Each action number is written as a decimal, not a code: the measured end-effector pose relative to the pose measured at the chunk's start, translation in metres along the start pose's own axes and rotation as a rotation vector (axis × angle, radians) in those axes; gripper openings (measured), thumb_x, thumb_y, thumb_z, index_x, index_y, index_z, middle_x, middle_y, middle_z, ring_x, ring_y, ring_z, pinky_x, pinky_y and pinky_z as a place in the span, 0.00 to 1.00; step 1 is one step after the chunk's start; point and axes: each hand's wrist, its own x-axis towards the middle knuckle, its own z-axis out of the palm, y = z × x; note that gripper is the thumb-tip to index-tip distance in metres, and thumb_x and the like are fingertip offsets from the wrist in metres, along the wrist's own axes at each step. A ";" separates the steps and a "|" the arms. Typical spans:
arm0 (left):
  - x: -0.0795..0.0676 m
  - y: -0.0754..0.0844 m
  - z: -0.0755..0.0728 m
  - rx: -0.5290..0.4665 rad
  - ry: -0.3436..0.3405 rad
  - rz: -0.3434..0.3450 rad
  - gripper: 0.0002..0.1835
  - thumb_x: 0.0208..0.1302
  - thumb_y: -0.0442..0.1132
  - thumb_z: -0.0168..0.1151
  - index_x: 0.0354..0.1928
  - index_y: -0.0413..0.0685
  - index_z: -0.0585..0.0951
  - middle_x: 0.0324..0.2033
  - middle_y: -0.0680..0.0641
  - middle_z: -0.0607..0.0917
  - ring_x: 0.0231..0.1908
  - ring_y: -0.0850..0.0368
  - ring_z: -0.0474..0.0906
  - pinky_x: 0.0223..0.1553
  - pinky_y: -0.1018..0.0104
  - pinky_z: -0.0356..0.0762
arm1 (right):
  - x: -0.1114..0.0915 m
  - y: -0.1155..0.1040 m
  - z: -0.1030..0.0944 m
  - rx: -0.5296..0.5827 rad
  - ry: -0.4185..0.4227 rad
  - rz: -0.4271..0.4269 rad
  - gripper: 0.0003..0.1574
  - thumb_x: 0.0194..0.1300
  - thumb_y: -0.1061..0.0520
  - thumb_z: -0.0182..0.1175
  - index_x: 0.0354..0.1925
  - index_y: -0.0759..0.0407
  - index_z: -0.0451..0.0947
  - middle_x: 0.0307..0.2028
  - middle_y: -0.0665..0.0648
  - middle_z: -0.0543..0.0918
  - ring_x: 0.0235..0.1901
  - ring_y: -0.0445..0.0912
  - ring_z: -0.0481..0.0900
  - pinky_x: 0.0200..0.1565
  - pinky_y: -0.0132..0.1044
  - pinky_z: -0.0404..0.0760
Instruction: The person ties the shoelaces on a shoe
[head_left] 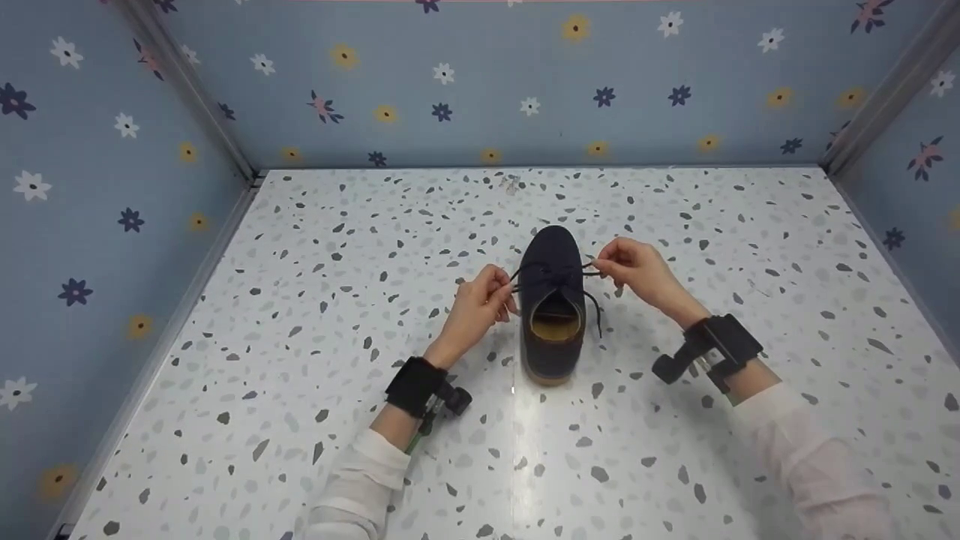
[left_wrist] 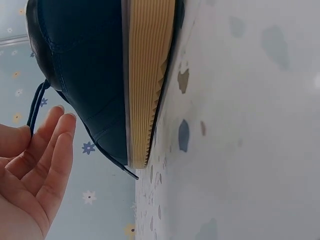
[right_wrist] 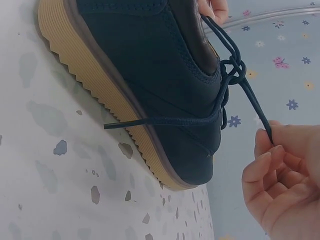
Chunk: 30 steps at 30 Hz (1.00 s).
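Observation:
A dark navy shoe (head_left: 551,360) with a tan ridged sole (left_wrist: 150,60) stands on the table, its toe away from me. On its left side my left hand (head_left: 480,300) pinches a loop of the dark shoelace (left_wrist: 35,107) between thumb and fingers. To the right of the shoe, my right hand (head_left: 637,274) pinches another part of the lace (right_wrist: 255,102), drawn out from the knot (right_wrist: 233,71) over the tongue. A loose lace end (right_wrist: 145,121) hangs down the shoe's right side, and another tip (left_wrist: 131,173) dangles on the left.
The white speckled table (head_left: 337,420) lies under the shoe and both forearms. Blue flowered walls (head_left: 480,82) stand at the back and both sides, with metal posts (head_left: 191,90) at the corners. Black camera straps (head_left: 416,386) circle both wrists.

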 end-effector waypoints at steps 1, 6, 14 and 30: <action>0.000 0.000 0.000 0.001 0.001 -0.001 0.03 0.66 0.26 0.47 0.35 0.30 0.68 0.22 0.33 0.79 0.20 0.36 0.74 0.19 0.67 0.71 | -0.001 -0.003 0.000 -0.003 0.000 0.000 0.07 0.61 0.68 0.55 0.33 0.76 0.70 0.24 0.66 0.75 0.17 0.44 0.68 0.20 0.26 0.69; 0.000 0.001 -0.001 0.005 0.004 0.003 0.02 0.66 0.25 0.47 0.35 0.30 0.67 0.22 0.33 0.79 0.20 0.36 0.75 0.19 0.74 0.67 | -0.003 -0.007 0.000 -0.003 0.003 0.019 0.08 0.61 0.68 0.56 0.33 0.76 0.70 0.24 0.66 0.75 0.17 0.43 0.68 0.20 0.27 0.70; -0.002 0.001 -0.002 0.007 0.000 0.003 0.04 0.67 0.26 0.44 0.35 0.28 0.65 0.21 0.33 0.79 0.19 0.35 0.75 0.19 0.65 0.70 | -0.003 -0.004 -0.002 0.000 0.009 0.008 0.08 0.61 0.69 0.56 0.33 0.77 0.70 0.24 0.68 0.75 0.17 0.41 0.68 0.22 0.31 0.72; -0.006 0.005 -0.003 0.031 0.014 0.006 0.07 0.69 0.29 0.43 0.35 0.27 0.64 0.21 0.33 0.79 0.18 0.36 0.75 0.22 0.47 0.71 | -0.006 -0.004 -0.006 -0.027 0.004 0.018 0.08 0.61 0.68 0.56 0.33 0.76 0.70 0.23 0.62 0.75 0.19 0.44 0.69 0.22 0.27 0.69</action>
